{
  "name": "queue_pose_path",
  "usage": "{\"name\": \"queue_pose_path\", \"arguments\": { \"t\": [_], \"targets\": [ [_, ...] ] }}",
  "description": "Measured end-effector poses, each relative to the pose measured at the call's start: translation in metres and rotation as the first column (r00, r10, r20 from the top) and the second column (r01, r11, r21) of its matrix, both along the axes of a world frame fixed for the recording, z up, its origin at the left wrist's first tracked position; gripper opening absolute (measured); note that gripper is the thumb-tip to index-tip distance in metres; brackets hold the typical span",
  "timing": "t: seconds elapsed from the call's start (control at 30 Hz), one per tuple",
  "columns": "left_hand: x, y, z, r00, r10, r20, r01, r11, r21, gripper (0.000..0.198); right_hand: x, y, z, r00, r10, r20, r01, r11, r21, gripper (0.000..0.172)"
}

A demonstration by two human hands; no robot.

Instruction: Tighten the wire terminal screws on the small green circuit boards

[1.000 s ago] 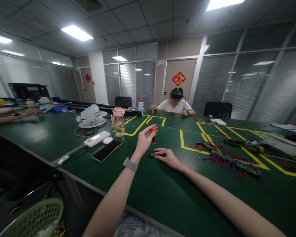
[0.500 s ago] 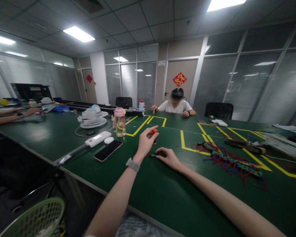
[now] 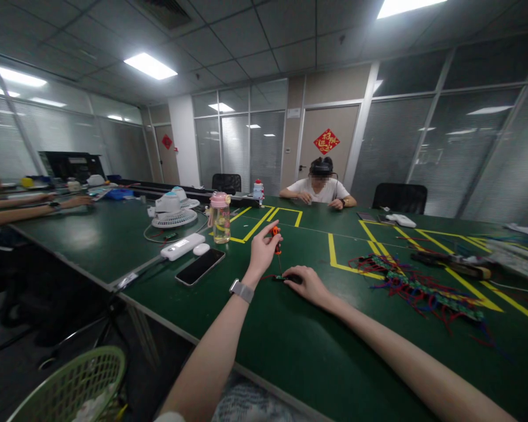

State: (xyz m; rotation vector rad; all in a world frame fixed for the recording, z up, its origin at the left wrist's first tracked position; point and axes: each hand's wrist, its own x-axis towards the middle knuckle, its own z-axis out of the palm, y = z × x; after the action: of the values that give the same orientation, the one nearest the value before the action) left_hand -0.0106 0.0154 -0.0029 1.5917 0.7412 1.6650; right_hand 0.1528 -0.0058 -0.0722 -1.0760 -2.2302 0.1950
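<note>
Pinching a small orange-handled screwdriver [image 3: 275, 235] between thumb and forefinger, the left hand [image 3: 261, 253] stands raised over the green table [image 3: 290, 357], its other fingers loosely curled and the tool's thin shaft pointing down. Just below it lies a small circuit board [image 3: 280, 278] with short wires, and the right hand [image 3: 310, 284] rests nearly flat beside it, its fingers spread and their tips pressed on the board's right end; it grips nothing.

As for containers, a clear bottle with a pink lid [image 3: 220, 218] stands upright left of the hands, well apart, with pale liquid in its lower part. A green mesh basket [image 3: 66, 381] sits on the floor at the lower left, below the table's edge, with some white scraps inside.

The table's near edge runs on a slant from the left down toward the person's body. Between that edge and the two hands the surface is bare. To the left lie a dark phone [image 3: 200, 266] and a white remote-shaped device [image 3: 182, 247], both close to a seam in the tabletop. To the right, beyond a line of yellow tape [image 3: 334, 258], sprawls a heap of wired boards [image 3: 422, 290], well apart from the right hand
</note>
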Motion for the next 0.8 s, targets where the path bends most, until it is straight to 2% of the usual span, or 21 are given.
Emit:
{"name": "queue_pose_path", "arguments": {
  "t": [0.1,0.2,0.3,0.37,0.43,0.5,0.57,0.6,0.63,0.67,0.8],
  "targets": [
    [-0.001,0.002,-0.001,0.999,0.046,0.0,-0.046,0.999,-0.014,0.043,0.0,0.0,-0.001,1.0,-0.001,-0.008,0.001,1.0,-0.005,0.016],
    [-0.002,0.002,-0.001,0.977,0.21,0.043,-0.209,0.977,-0.029,0.041,0.0,0.0,-0.001,1.0,0.003,-0.017,-0.003,1.0,-0.012,0.017],
    [-0.006,-0.001,0.003,0.926,0.37,0.075,-0.375,0.925,0.069,0.039,0.0,0.0,0.0,1.0,0.006,-0.023,-0.007,1.0,-0.015,0.016],
    [-0.009,-0.006,0.007,0.9,0.436,-0.003,-0.428,0.884,0.19,0.04,0.0,-0.001,0.001,1.0,0.005,-0.03,-0.006,1.0,-0.022,0.016],
    [-0.012,-0.012,0.01,0.863,0.468,-0.19,-0.41,0.869,0.278,0.037,0.0,-0.001,0.002,0.999,0.006,-0.04,-0.007,1.0,-0.025,0.018],
    [-0.016,-0.017,0.011,0.77,0.408,-0.491,-0.285,0.908,0.309,0.026,0.0,0.0,0.002,0.999,0.017,-0.044,-0.018,1.0,-0.022,0.021],
    [-0.018,-0.019,0.009,0.571,0.294,-0.766,-0.153,0.955,0.253,0.02,0.0,0.001,0.001,0.999,0.029,-0.041,-0.03,0.999,-0.013,0.023],
    [-0.019,-0.02,0.007,0.463,0.235,-0.854,-0.113,0.972,0.207,0.02,0.0,0.001,0.001,0.999,0.028,-0.041,-0.029,1.0,-0.009,0.023],
    [-0.02,-0.02,0.004,0.361,0.175,-0.916,-0.09,0.984,0.153,0.024,0.001,0.002,0.0,0.999,0.024,-0.043,-0.024,1.0,-0.007,0.022],
    [-0.019,-0.019,0.001,0.297,0.13,-0.946,-0.083,0.99,0.11,0.027,0.001,0.002,0.0,0.999,0.018,-0.048,-0.018,1.0,-0.006,0.02],
    [-0.015,-0.016,-0.009,0.202,0.064,-0.977,-0.099,0.994,0.045,0.019,0.001,0.004,0.001,0.995,0.009,-0.095,-0.01,1.0,-0.01,0.014]
  ]
}}
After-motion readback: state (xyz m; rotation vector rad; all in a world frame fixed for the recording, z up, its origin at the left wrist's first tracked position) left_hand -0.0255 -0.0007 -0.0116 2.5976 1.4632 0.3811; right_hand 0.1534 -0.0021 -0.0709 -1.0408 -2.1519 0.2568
